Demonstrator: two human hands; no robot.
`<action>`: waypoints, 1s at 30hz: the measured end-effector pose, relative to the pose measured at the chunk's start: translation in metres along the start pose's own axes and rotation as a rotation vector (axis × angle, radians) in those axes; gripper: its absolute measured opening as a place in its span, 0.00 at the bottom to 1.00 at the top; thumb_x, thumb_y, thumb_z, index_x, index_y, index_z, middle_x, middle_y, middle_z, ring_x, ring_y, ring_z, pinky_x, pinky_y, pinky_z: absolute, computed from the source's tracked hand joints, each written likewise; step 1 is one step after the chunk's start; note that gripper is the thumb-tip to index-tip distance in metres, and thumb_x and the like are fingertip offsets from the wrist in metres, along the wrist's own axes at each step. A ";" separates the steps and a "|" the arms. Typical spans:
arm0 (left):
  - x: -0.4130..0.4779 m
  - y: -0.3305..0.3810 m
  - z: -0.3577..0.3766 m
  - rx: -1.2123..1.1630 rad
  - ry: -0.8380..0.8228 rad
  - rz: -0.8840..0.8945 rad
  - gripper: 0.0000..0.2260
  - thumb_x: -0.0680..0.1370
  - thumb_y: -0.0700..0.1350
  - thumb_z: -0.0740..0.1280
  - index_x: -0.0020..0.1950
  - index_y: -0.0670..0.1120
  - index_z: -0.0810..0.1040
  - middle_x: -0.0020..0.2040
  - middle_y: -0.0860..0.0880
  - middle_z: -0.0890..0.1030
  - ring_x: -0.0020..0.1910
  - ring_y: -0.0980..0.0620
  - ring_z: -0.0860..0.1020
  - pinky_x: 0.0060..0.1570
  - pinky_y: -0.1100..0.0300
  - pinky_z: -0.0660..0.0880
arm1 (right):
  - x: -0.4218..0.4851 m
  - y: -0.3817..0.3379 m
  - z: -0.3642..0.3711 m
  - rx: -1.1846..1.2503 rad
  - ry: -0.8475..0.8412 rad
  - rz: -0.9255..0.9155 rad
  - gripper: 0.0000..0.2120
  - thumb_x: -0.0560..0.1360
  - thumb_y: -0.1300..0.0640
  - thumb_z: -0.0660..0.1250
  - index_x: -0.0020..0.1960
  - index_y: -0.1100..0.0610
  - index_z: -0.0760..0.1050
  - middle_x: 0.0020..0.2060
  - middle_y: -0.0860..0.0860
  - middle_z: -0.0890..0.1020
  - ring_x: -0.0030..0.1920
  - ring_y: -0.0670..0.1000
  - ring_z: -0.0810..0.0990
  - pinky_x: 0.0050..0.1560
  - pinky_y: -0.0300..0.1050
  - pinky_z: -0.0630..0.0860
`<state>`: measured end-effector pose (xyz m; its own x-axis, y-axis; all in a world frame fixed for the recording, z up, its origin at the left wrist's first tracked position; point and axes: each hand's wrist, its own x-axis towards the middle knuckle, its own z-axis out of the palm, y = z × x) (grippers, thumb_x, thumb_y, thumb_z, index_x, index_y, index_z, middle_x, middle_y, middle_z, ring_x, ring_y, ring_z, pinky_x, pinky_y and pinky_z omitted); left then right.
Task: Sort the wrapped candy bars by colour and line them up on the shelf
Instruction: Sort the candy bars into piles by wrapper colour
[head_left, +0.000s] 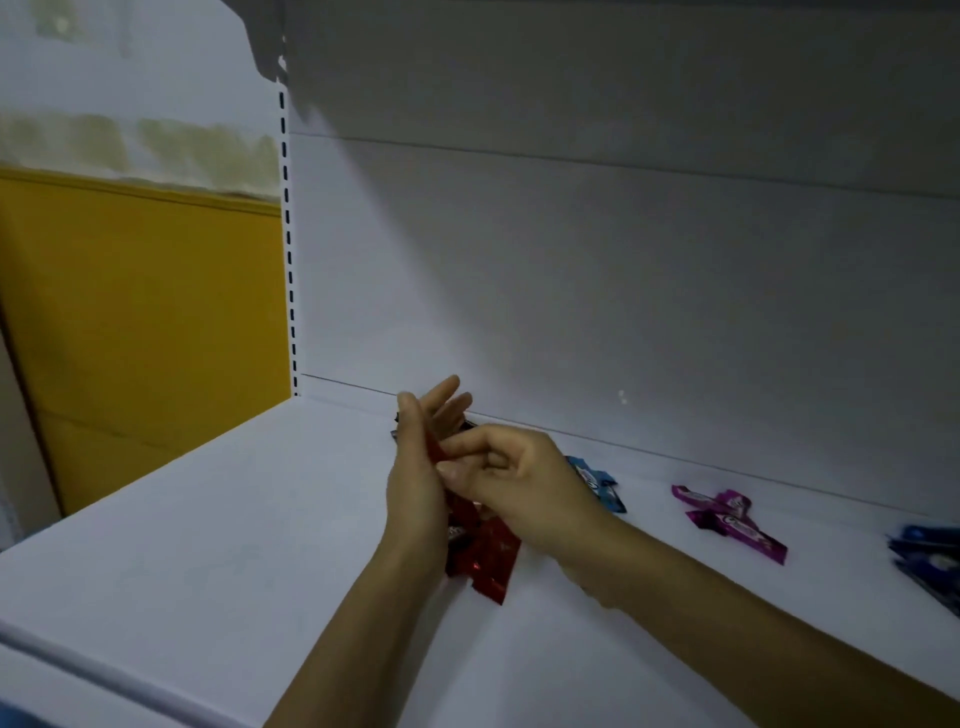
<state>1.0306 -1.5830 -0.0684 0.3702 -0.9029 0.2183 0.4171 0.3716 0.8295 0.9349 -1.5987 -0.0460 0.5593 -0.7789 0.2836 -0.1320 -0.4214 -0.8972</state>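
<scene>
Red wrapped candy bars (488, 556) lie in a small pile on the white shelf (234, 519), partly hidden behind my hands. My left hand (423, 457) stands on edge with straight fingers against the left side of the red bars. My right hand (514, 478) has curled fingers and pinches the top of a red bar (435, 448). Behind my right hand lie light blue bars (602, 483). Purple bars (727, 517) lie further right, and dark blue bars (930, 556) sit at the right edge of the view.
The shelf's white back panel (571, 286) rises behind the bars, with a slotted upright (288, 260) at its left end. A yellow panel (140, 322) stands beyond the shelf's left side. The shelf's front edge (104, 665) runs across the lower left.
</scene>
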 end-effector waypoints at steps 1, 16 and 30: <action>-0.001 -0.002 0.001 0.106 -0.011 0.065 0.23 0.75 0.67 0.52 0.59 0.57 0.77 0.60 0.54 0.79 0.57 0.58 0.79 0.50 0.62 0.78 | -0.002 0.000 -0.005 0.064 0.021 0.028 0.07 0.74 0.61 0.70 0.46 0.49 0.80 0.38 0.44 0.85 0.42 0.41 0.83 0.41 0.31 0.76; -0.006 -0.012 -0.010 1.279 -0.162 0.809 0.23 0.79 0.55 0.53 0.69 0.45 0.73 0.70 0.50 0.72 0.71 0.50 0.66 0.67 0.52 0.63 | -0.020 0.053 -0.043 -0.848 0.257 -0.020 0.18 0.73 0.42 0.68 0.60 0.46 0.76 0.55 0.46 0.74 0.57 0.47 0.69 0.58 0.42 0.65; -0.074 -0.080 0.178 1.333 -0.965 0.904 0.26 0.81 0.60 0.51 0.78 0.55 0.53 0.79 0.54 0.52 0.77 0.55 0.52 0.73 0.58 0.48 | -0.215 0.042 -0.217 -0.869 0.629 0.318 0.11 0.74 0.49 0.69 0.55 0.50 0.79 0.54 0.48 0.78 0.57 0.49 0.74 0.61 0.48 0.70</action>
<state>0.8218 -1.5848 -0.0593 -0.6516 -0.5276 0.5450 -0.6226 0.7824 0.0129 0.6317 -1.5495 -0.0712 -0.0826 -0.9015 0.4248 -0.8597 -0.1511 -0.4879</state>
